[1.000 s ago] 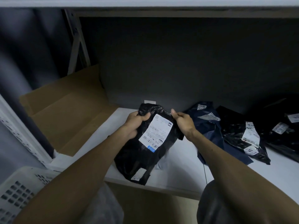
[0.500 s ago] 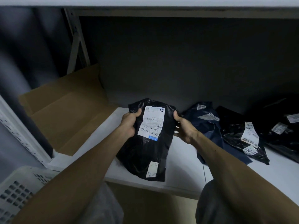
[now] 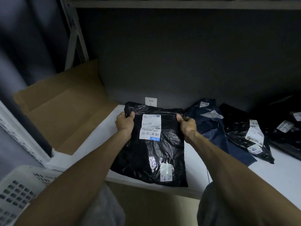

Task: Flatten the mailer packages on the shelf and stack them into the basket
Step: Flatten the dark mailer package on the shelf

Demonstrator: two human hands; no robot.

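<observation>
left hand [image 3: 124, 122] and right hand [image 3: 187, 123] each pinch a far corner of the black mailer [image 3: 151, 149] lying on the shelf [image 3: 276, 173] edge (near end overhanging), where a tug could slide it off short of the basket [image 3: 17, 188].

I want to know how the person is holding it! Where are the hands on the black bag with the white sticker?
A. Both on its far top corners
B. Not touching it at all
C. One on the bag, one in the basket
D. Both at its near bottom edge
A: the left hand and right hand each pinch a far top corner of the black mailer, which lies spread on the shelf.
</observation>
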